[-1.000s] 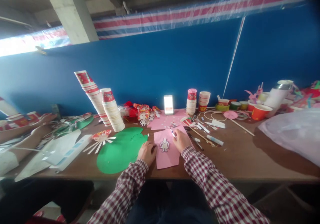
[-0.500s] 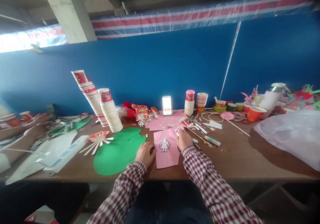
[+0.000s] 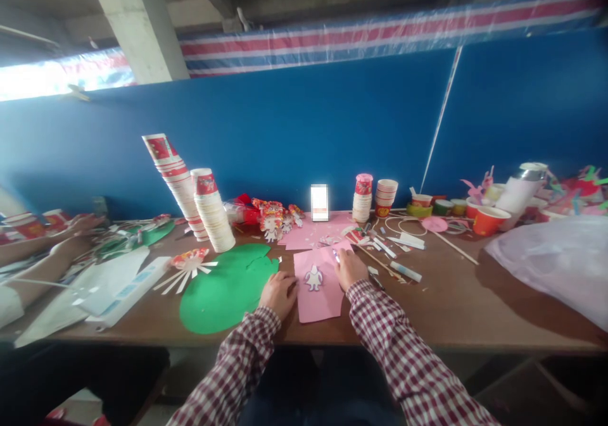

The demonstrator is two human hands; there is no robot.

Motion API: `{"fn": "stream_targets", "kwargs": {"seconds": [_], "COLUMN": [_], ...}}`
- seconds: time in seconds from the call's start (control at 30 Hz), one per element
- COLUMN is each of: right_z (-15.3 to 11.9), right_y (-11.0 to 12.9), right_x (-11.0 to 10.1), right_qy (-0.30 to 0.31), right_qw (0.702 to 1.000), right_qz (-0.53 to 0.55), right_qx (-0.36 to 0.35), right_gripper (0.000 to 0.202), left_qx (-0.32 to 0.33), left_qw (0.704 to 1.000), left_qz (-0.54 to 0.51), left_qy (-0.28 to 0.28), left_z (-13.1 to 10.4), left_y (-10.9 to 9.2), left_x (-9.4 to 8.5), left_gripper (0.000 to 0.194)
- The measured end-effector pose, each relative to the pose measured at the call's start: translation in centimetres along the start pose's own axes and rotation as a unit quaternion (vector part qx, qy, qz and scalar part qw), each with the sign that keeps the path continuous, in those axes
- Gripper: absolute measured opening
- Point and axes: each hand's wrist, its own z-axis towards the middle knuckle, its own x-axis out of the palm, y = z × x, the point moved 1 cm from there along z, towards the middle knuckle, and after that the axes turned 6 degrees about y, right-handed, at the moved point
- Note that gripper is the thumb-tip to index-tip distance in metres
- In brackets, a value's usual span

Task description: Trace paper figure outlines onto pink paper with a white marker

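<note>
A sheet of pink paper (image 3: 327, 302) lies on the table in front of me, with a white cut-out figure (image 3: 313, 278) on it, outlined in dark. My left hand (image 3: 279, 292) rests at the paper's left edge, fingers laid down and slightly bent, holding nothing. At the upper right of the sheet, my right hand (image 3: 350, 269) is closed round a slim pen (image 3: 336, 255); its tip is too small to make out. Left of my left hand lies a large green paper piece (image 3: 213, 306), partly under or beside that hand.
Tall stacks of paper cups (image 3: 215, 217) stand at the left back, shorter cup stacks (image 3: 363, 201) at the right. A glue tube (image 3: 406, 271), sticks and scraps lie right. A plastic bag (image 3: 551, 261) covers the far right. Another person's hand (image 3: 76, 242) is at left.
The view has shifted slightly, so everything sits a little further right and lower. Both hands stay in nearly the same places at the pink paper; the pen remains in my right hand.
</note>
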Motion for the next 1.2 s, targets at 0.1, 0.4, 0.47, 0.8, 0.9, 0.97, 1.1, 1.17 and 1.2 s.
{"fn": "stream_targets", "kwargs": {"seconds": [0.1, 0.4, 0.47, 0.8, 0.9, 0.97, 1.1, 1.17, 1.2], "right_z": [-0.14, -0.09, -0.06, -0.01, 0.02, 0.02, -0.03, -0.09, -0.13], "right_y": [0.02, -0.23, -0.21, -0.22, -0.18, -0.08, 0.18, 0.27, 0.32], "right_x": [-0.06, 0.18, 0.21, 0.28, 0.38, 0.45, 0.48, 0.41, 0.37], "right_qy": [-0.005, -0.034, -0.042, -0.060, -0.066, -0.066, -0.064, -0.069, -0.072], "right_qw": [1.000, 0.999, 0.999, 0.997, 0.996, 0.995, 0.992, 0.991, 0.991], "right_qz": [-0.003, 0.009, 0.013, 0.043, 0.052, 0.059, 0.067, 0.072, 0.075], "right_qx": [-0.004, -0.003, -0.004, -0.031, -0.040, -0.053, -0.083, -0.084, -0.084], "right_gripper": [0.014, 0.016, 0.017, 0.015, 0.017, 0.015, 0.011, 0.013, 0.013], "left_qx": [0.002, 0.001, 0.000, -0.012, -0.011, -0.007, 0.001, 0.003, 0.004], "left_qw": [1.000, 1.000, 1.000, 1.000, 1.000, 1.000, 1.000, 1.000, 1.000], "left_qz": [-0.003, -0.008, -0.009, -0.004, -0.005, -0.006, -0.010, -0.011, -0.011], "left_qy": [0.000, -0.005, -0.008, -0.010, -0.011, -0.011, -0.012, -0.013, -0.013], "left_z": [0.02, -0.06, -0.11, -0.15, -0.13, -0.12, -0.06, -0.02, 0.00], "left_y": [0.07, -0.18, -0.25, -0.20, -0.15, -0.11, -0.02, 0.01, 0.03], "left_x": [0.02, -0.20, -0.25, -0.04, -0.01, 0.00, 0.01, 0.02, 0.04], "left_gripper": [0.025, 0.025, 0.024, 0.023, 0.024, 0.024, 0.024, 0.024, 0.024]}}
